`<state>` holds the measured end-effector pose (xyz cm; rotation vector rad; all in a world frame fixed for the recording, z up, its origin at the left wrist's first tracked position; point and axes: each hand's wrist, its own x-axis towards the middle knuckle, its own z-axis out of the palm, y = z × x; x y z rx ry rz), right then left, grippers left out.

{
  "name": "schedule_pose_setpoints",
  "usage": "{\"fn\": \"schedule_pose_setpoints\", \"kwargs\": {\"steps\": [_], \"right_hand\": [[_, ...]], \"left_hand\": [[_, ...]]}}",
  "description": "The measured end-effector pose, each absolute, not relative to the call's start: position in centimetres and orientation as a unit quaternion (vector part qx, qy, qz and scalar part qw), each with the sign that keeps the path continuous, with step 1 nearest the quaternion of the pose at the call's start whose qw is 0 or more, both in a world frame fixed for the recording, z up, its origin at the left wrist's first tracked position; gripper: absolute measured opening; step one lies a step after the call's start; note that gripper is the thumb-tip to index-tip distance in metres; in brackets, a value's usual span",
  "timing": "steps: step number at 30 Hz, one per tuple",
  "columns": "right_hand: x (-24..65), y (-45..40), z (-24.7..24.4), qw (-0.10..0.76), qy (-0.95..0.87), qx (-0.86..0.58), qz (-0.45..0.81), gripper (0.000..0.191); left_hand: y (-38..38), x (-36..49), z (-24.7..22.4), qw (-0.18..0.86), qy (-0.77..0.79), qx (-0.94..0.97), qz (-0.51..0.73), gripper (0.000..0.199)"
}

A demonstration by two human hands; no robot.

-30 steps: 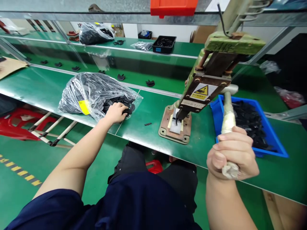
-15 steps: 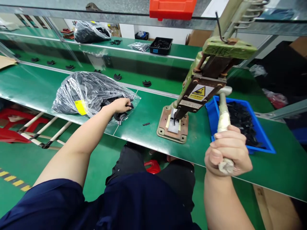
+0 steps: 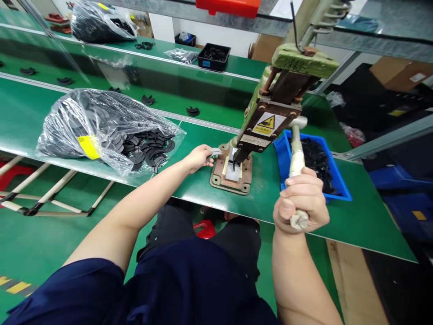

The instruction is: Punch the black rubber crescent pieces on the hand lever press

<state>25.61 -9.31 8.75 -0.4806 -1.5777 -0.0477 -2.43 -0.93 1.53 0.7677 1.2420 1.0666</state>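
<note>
My left hand (image 3: 200, 159) is closed on a curved dark plastic piece (image 3: 215, 152), just left of the base plate of a green hand press (image 3: 259, 119). Under the press's ram, a small metal fixture (image 3: 232, 171) sits on the base. My right hand (image 3: 302, 201) grips the press lever (image 3: 296, 151), whose lower end is wrapped in pale tape. To the left lies an open clear plastic bag (image 3: 91, 119) with a yellow label. Several curved black pieces (image 3: 149, 146) spill from its mouth.
A blue bin (image 3: 333, 164) of black parts stands right of the press. Behind, a row of black curved pieces (image 3: 192, 111) lies on a green strip. Farther back are a black tray (image 3: 214, 58) and another filled bag (image 3: 101, 25). An orange-red bin (image 3: 230, 6) hangs over the shelf edge.
My left hand has moved right from the bag's mouth to the press base, carrying a curved piece. My right hand still holds the lever. The view has shifted to the right.
</note>
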Motion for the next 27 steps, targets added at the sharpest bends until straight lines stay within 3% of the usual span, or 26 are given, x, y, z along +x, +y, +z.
{"fn": "schedule_pose_setpoints", "kwargs": {"steps": [3,8,16,27], "right_hand": [[25.6,-9.5,8.8,0.678,-0.702,-0.219,-0.016,0.030],[25.5,-9.7,8.7,0.684,-0.694,-0.227,-0.012,0.032],[25.4,-9.5,8.6,0.687,-0.690,-0.228,-0.015,0.035],[25.4,-9.7,8.7,0.690,-0.690,-0.221,-0.009,0.033]], "left_hand": [[-0.9,-0.7,1.6,0.625,0.524,0.355,0.457,0.016],[-0.7,-0.1,1.2,0.537,0.559,0.443,0.451,0.030],[0.1,0.1,0.9,0.569,0.523,0.483,0.412,0.017],[1.3,0.0,0.9,0.565,0.525,0.521,0.367,0.031]]}}
